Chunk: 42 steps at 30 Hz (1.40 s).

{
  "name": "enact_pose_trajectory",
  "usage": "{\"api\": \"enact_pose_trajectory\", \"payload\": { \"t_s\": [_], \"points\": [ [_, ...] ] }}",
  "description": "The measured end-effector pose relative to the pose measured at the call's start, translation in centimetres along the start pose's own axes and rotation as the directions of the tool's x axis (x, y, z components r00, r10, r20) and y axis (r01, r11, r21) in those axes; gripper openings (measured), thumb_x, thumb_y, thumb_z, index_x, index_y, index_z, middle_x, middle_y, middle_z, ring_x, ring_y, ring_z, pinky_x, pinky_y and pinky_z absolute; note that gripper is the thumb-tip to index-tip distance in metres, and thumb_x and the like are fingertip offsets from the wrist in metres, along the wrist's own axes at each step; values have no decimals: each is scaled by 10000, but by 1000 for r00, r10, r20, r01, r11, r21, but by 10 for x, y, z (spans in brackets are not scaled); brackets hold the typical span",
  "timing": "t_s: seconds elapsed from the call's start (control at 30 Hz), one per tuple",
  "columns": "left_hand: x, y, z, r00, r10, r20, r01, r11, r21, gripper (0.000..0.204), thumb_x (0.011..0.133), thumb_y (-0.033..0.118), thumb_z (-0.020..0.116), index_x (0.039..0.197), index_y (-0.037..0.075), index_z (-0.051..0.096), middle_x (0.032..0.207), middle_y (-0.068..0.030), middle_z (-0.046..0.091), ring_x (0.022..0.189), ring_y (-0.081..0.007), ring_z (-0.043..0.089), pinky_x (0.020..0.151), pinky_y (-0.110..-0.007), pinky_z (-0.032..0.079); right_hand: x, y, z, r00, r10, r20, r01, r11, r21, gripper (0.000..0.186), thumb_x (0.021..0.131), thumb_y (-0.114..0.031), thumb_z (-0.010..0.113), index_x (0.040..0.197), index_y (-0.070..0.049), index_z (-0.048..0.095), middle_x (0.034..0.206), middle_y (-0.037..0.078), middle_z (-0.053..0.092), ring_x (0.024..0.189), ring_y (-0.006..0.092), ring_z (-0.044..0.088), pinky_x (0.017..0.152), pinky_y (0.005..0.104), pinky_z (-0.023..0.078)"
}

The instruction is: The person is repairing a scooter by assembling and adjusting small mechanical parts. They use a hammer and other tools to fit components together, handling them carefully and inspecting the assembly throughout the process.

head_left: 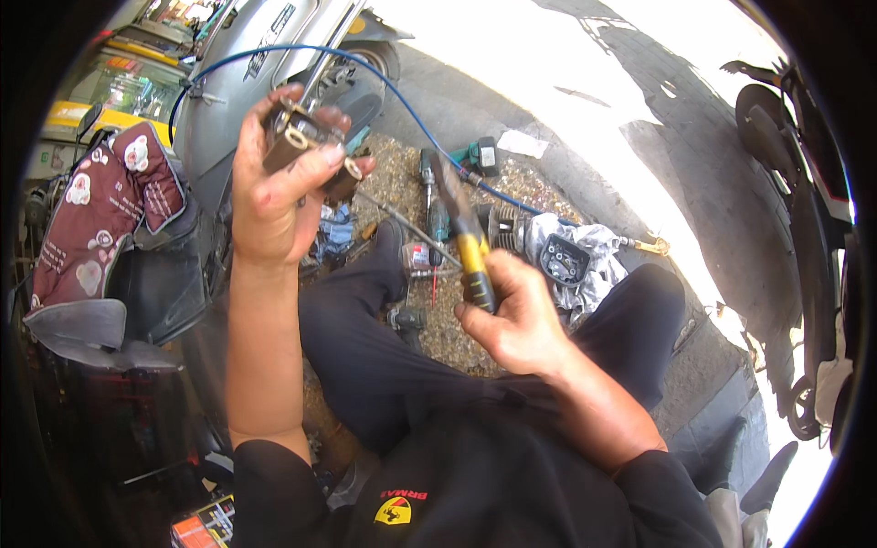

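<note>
Raised at the upper left, my left hand [274, 196] has its fingers wrapped round a metal engine part [297, 137] with a round hole through a boss. The underside of that part is hidden by the palm. My right hand [523, 315] grips the yellow-and-black handle of a hammer [474, 260], held upright in front of my lap. Its upper end is smeared by motion. A thin metal rod [402, 222] slants between the two hands and passes behind the handle; what it rests on I cannot tell.
Teal power tools [437, 215] lie on the ground beyond my knees. A finned engine cylinder [502, 226] sits beside a dark cover [564, 259] on a pale rag [598, 256]. An air hose [402, 99] arcs overhead from a silver scooter [247, 82]. A patterned seat cover [100, 219] is at left.
</note>
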<state>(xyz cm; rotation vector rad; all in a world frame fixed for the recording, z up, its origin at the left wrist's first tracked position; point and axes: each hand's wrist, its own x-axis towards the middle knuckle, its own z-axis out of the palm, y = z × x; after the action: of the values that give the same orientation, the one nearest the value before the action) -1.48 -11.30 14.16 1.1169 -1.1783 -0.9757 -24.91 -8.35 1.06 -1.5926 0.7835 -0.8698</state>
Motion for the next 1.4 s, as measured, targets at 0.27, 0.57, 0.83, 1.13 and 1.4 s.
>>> {"api": "enact_pose_trajectory", "payload": {
  "t_s": [0.27,0.57,0.83,1.13,1.4],
  "points": [
    [3,20,22,991,132,14,-132,983,131,582,764,-91,710,1269,9,438,1051,-119,602,865,-222,664,765,-386,606,-3,60,34,923,368,116,-338,917,-212,147,724,-80,639,820,12,577,785,139,553,710,273,563,633,386,467],
    [3,0,18,997,56,57,-64,986,152,471,838,-30,630,1289,7,499,1159,-157,604,1085,-244,613,827,-420,603,-11,26,18,971,-222,-84,210,968,-135,140,692,18,656,788,-12,557,803,119,526,689,290,537,611,387,435],
    [-9,-4,18,1000,8,2,-9,970,241,624,788,-91,650,1356,31,421,1155,-161,582,1098,-244,589,809,-417,605,-22,83,45,771,635,41,-631,771,-83,310,722,-175,662,957,23,619,890,262,630,860,398,647,802,466,498],
    [-7,-3,5,998,48,-48,-42,992,117,593,802,-75,622,1349,36,420,1163,-177,587,1116,-276,596,816,-448,602,-25,33,39,940,-324,-109,321,946,-45,130,714,-3,672,788,-46,574,783,124,512,716,307,500,631,402,425],
    [-12,-2,3,998,15,-54,-14,1000,15,579,803,-75,578,1349,39,424,1184,-198,584,1143,-308,586,840,-459,595,-37,92,42,970,243,3,-238,952,-194,233,709,-125,670,893,13,633,894,207,576,866,399,603,772,456,497]
  ]
}}
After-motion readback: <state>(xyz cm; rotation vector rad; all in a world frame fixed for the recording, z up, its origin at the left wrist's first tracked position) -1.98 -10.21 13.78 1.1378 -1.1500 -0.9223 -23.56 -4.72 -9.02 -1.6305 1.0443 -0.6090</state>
